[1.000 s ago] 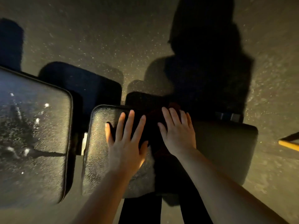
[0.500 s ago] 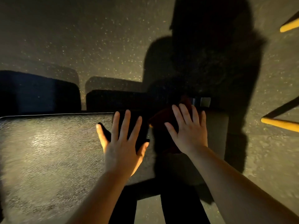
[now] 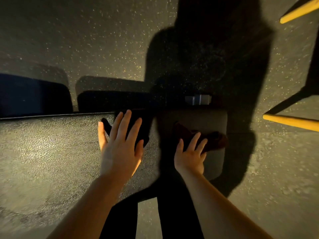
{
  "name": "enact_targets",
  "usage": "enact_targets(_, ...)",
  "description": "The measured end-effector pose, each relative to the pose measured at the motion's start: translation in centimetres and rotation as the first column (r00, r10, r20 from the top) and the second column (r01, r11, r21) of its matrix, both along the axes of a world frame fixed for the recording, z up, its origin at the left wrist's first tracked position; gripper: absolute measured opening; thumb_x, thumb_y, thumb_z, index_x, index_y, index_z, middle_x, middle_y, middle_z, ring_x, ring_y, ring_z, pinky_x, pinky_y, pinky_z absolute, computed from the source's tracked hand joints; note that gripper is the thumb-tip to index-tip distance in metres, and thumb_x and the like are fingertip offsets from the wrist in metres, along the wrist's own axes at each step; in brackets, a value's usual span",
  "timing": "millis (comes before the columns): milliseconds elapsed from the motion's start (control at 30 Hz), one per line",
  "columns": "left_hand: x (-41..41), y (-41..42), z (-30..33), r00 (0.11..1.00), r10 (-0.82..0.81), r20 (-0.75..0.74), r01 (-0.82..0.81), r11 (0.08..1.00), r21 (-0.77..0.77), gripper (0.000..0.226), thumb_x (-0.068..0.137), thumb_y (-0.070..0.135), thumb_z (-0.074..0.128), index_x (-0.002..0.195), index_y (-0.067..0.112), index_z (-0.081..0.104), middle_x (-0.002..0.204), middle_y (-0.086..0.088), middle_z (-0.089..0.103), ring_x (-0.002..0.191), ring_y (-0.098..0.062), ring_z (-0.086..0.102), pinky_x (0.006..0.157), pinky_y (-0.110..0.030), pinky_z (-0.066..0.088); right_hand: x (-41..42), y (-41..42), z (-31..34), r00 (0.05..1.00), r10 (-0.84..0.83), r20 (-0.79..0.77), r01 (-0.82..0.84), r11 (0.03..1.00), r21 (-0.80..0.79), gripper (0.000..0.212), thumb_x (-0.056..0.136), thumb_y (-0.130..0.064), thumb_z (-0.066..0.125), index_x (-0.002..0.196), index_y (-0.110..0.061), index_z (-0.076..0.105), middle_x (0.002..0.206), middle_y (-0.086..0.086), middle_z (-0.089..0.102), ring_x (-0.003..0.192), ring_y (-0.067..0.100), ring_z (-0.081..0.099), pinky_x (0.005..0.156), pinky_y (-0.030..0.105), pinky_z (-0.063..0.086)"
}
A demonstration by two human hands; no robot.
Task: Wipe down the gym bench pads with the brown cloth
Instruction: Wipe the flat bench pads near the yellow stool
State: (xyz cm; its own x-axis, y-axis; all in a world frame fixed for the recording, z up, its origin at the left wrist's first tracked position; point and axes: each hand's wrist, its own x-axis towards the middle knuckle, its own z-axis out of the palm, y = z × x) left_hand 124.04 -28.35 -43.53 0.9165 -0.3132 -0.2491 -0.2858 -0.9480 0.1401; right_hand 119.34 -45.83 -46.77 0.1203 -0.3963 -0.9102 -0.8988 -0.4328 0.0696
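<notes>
Speckled floor (image 3: 103,40) fills the background, dim and crossed by a large shadow. Below it a black textured pad (image 3: 43,152) spans the left and centre, its far edge running level across the view and its right end in shadow. To the right, two yellow bars (image 3: 291,121) lie on the floor, well apart from the pad. Left hand (image 3: 119,150) lies flat on the pad near its far edge, fingers (image 3: 120,125) straight and spread. Right hand (image 3: 189,157) rests on the pad's shadowed right end, its fingers curled over the brown cloth (image 3: 214,140), which sits bunched close to the pad's right edge.
</notes>
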Motion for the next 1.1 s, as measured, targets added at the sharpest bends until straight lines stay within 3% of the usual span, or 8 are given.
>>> enact_targets(133,-1.1,3.5,1.2,0.991,0.124,-0.042,-0.126,0.99,-0.06,0.048,0.091,0.021,0.065,0.135,0.007,0.057,0.148,-0.021,0.045,0.14,-0.036,0.039,0.11,-0.059,0.014,0.1,3.3,1.3,0.997,0.055,0.047,-0.055,0.998,0.011,0.07,0.105,-0.051,0.023,0.155,-0.029,-0.02,0.163,0.003,-0.026,0.151,0.038,-0.009,0.118,0.049,0.022)
enact_targets(233,-2.6,7.3,2.1,0.981,0.179,-0.081,-0.183,0.982,-0.041,0.05,0.089,0.017,0.067,0.136,0.008,0.057,0.148,-0.02,0.044,0.142,-0.033,0.034,0.113,-0.065,0.007,0.5,6.0,2.6,0.994,0.079,0.071,-0.081,0.997,0.019,0.07,0.105,-0.051,0.024,0.155,-0.028,-0.02,0.163,0.003,-0.025,0.151,0.038,-0.007,0.118,0.048,0.022)
enact_targets(367,-4.5,11.0,2.3,0.985,0.158,-0.063,-0.162,0.985,-0.056,0.045,0.094,0.028,0.05,0.135,0.01,0.054,0.145,-0.019,0.046,0.14,-0.029,0.033,0.114,-0.065,0.013,1.3,10.0,4.1,0.968,0.213,0.136,-0.221,0.974,0.05,0.071,0.104,-0.053,0.024,0.155,-0.031,-0.019,0.162,0.003,-0.028,0.15,0.036,-0.013,0.116,0.044,0.026)
enact_targets(467,-5.6,13.3,3.0,0.99,0.127,-0.059,-0.131,0.988,-0.086,0.048,0.093,0.032,0.041,0.137,0.015,0.048,0.146,-0.015,0.047,0.141,-0.027,0.032,0.113,-0.062,0.021,2.0,14.3,5.4,0.959,0.219,0.179,-0.226,0.974,0.021,0.071,0.104,-0.053,0.026,0.154,-0.035,-0.022,0.162,-0.002,-0.029,0.151,0.035,-0.012,0.111,0.045,0.036)
enact_targets(567,-6.1,16.1,4.7,0.994,0.111,0.001,-0.11,0.984,-0.14,0.045,0.093,0.03,0.045,0.137,0.017,0.049,0.146,-0.013,0.048,0.141,-0.027,0.034,0.112,-0.06,0.023,2.1,19.5,6.3,0.932,0.268,0.243,-0.276,0.961,-0.001,0.072,0.103,-0.053,0.027,0.151,-0.038,-0.024,0.16,-0.004,-0.031,0.15,0.035,-0.015,0.119,0.051,0.027)
enact_targets(700,-6.8,22.6,7.0,0.989,0.119,0.088,-0.107,0.986,-0.13,0.045,0.094,0.031,0.048,0.137,0.018,0.05,0.147,-0.012,0.049,0.141,-0.027,0.036,0.116,-0.056,0.017,1.9,26.8,8.2,0.867,0.372,0.332,-0.39,0.921,-0.016,0.068,0.104,-0.052,0.024,0.153,-0.037,-0.021,0.161,-0.003,-0.03,0.15,0.037,-0.015,0.121,0.056,0.002)
enact_targets(900,-7.6,32.0,10.1,0.969,0.143,0.201,-0.12,0.985,-0.124,0.04,0.093,0.024,0.053,0.129,0.011,0.064,0.141,-0.014,0.056,0.135,-0.03,0.048,0.112,-0.062,0.025,1.2,35.5,11.0,0.771,0.503,0.391,-0.54,0.841,-0.016,0.07,0.103,-0.055,0.022,0.151,-0.037,-0.026,0.159,-0.004,-0.033,0.15,0.037,-0.016,0.121,0.057,0.006)
enact_targets(1100,-11.1,36.0,10.4,0.931,0.243,0.274,-0.204,0.965,-0.163,0.04,0.095,0.028,0.046,0.126,0.013,0.067,0.137,-0.013,0.06,0.132,-0.03,0.052,0.114,-0.057,0.024,-3.3,39.5,12.2,0.582,0.68,0.445,-0.741,0.67,-0.054,0.076,0.102,-0.052,0.031,0.153,-0.035,-0.023,0.151,-0.01,-0.046,0.149,0.036,-0.018,0.123,0.054,0.002)
